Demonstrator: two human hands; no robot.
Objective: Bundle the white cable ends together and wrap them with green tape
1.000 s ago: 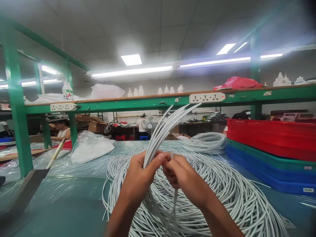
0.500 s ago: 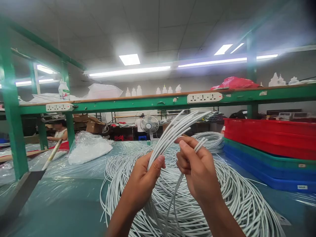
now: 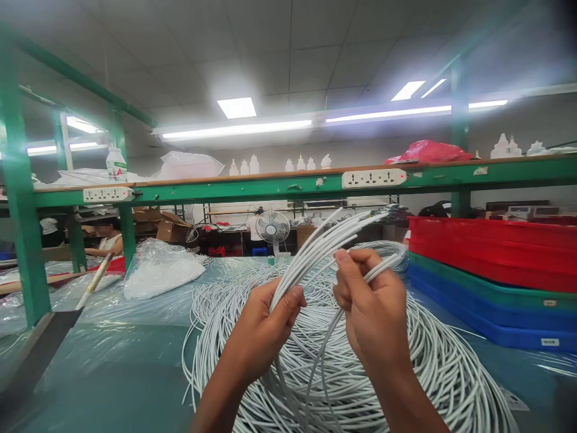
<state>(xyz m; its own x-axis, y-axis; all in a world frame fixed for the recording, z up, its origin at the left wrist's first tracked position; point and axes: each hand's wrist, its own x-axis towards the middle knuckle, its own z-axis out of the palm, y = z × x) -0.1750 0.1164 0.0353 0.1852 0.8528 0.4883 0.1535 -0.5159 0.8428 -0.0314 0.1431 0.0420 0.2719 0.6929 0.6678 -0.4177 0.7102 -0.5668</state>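
Bundle of thin white plastic-sheathed cables (image 3: 315, 249), round in section and smooth, gripped low and fanning upward and to the right; long axis runs diagonally from the left hand toward the far right, loose ends spreading apart at the top.

Left hand (image 3: 265, 331): closed in a fist around the bundle's lower part, thumb pressed along the strands.

Right hand (image 3: 374, 307): just right of the left hand, not touching it; fingers curled shut, pinching a single white cable (image 3: 383, 269) whose end points right and whose length trails down below the hand into the heap.

Heap of loosely coiled white cables (image 3: 442, 361): directly beneath and beyond both hands, many overlapping loops, glossy sheath, resting on a green table under clear plastic sheeting (image 3: 112, 355).

Crumpled clear plastic bag (image 3: 160, 270): beyond and left of the left hand, on the same table.

Stacked flat plastic trays, red over green over blue (image 3: 496, 264): right of the right hand, edges straight and rigid.

Green metal shelf rail with white socket strips (image 3: 374, 178): above the hands, horizontal.

White standing fan (image 3: 270, 228): far behind the bundle.

Person at a bench (image 3: 108, 237): far left, behind a green post.
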